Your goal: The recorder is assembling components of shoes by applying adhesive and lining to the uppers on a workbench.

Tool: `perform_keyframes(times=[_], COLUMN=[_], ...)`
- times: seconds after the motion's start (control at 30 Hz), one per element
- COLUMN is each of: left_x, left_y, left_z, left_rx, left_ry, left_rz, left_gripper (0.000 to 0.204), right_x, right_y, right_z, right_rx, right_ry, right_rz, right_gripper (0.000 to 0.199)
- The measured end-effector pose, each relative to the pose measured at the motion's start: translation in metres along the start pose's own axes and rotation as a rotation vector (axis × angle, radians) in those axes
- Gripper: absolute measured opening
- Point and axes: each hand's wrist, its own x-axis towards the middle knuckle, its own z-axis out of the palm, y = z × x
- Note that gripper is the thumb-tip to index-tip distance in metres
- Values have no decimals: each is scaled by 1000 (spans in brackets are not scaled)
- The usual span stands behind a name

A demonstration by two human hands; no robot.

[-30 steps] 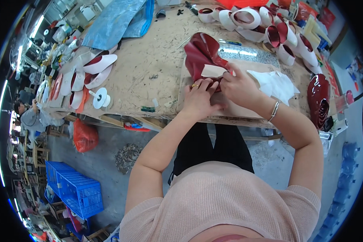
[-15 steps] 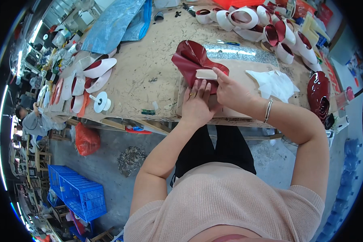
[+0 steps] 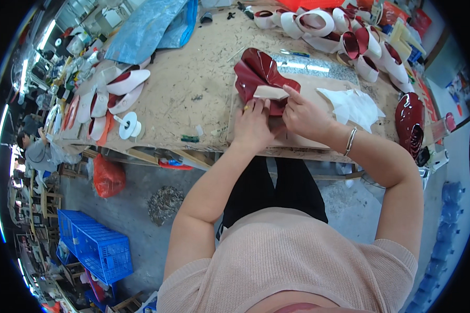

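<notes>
Since half a second ago both hands sit a little higher on the red piece; right index finger now stretched out onto the pale strip, where before the fingers were bunched over it.

Left hand [image 3: 253,125]: fingers laid flat and pressing down on the lower edge of the glossy dark red shoe upper [image 3: 258,78]. Palm down, not clenched; whether it pinches the leather or only pins it, cannot tell.

Right hand [image 3: 304,117]: index finger extended, tip pushing on the pale strip [image 3: 270,93] lying across the red upper; other fingers curled loosely against the upper's right side. A silver bracelet [image 3: 350,141] circles that wrist.

Red upper lies crumpled and folded on a tan board [image 3: 318,86] at the near edge of the worn wooden workbench [image 3: 193,88], right in front of the person.

Just right of the right hand: a crumpled white sheet [image 3: 355,107] on the board. Further right, at the bench edge, a glossy dark red shoe form [image 3: 411,128].

Along the far side of the bench: a row of white-and-red shoe uppers [image 3: 344,31]. At the bench's left end: more white and red pieces [image 3: 115,88] fanned out, with a white spool [image 3: 129,125] near them. Blue tarpaulin [image 3: 151,26] at far left corner.

On the floor to the left: a red bag [image 3: 108,177] and a blue plastic crate [image 3: 91,250].
</notes>
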Motion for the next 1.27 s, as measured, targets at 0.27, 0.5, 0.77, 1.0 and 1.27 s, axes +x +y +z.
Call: perform_keyframes(times=[0.27,0.5,0.77,1.0,1.27], left_x=[8,33,48,22,12], left_y=[-1,-8,5,12,10], left_z=[-3,-22,-41,-29,-2], left_rx=[97,629,710,655,392], left_ry=[238,120,-164,290,29], left_rz=[236,652,796,815,623], left_gripper=[48,24,18,23,26], right_x=[-23,-35,-35,-36,-28], right_y=[-8,-38,-36,-48,-29], right_z=[8,0,-8,-3,-29], right_rx=[271,314,679,645,667], right_ry=[-63,-91,-181,-172,-452], right_rz=[259,498,647,712,697], right_gripper=[22,29,18,35,60])
